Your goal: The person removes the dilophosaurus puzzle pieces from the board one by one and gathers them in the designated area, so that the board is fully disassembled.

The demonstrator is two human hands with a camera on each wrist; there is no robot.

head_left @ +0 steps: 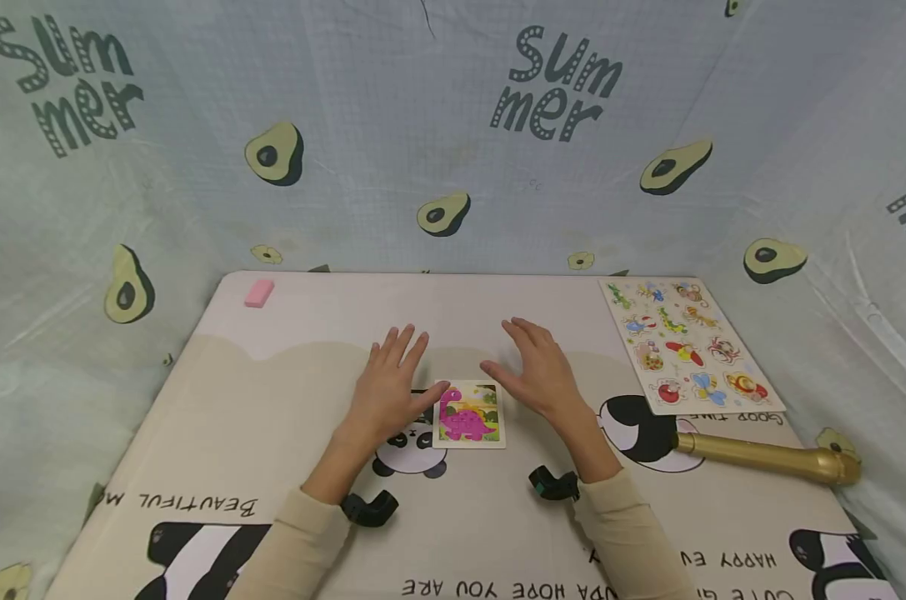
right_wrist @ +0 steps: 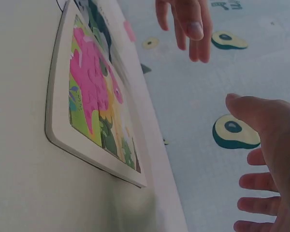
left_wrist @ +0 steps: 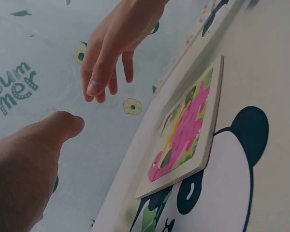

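A small square picture puzzle (head_left: 469,415) with a pink dinosaur and a pale frame lies on the table between the two hands. My left hand (head_left: 387,392) is held with fingers spread, its thumb overlapping the puzzle's upper left corner in the head view. To the right of the puzzle, my right hand (head_left: 538,367) has its fingers extended and its thumb apart, holding nothing. Both wrist views show the puzzle (left_wrist: 183,130) lying flat, with the hands raised above the tabletop.
A pink block (head_left: 259,293) lies at the table's far left corner. On the right is a board (head_left: 693,346) of colourful animal pictures, with a gold cylindrical rod (head_left: 768,458) in front of it. Printed cloth (head_left: 453,108) hangs behind the table (head_left: 302,433).
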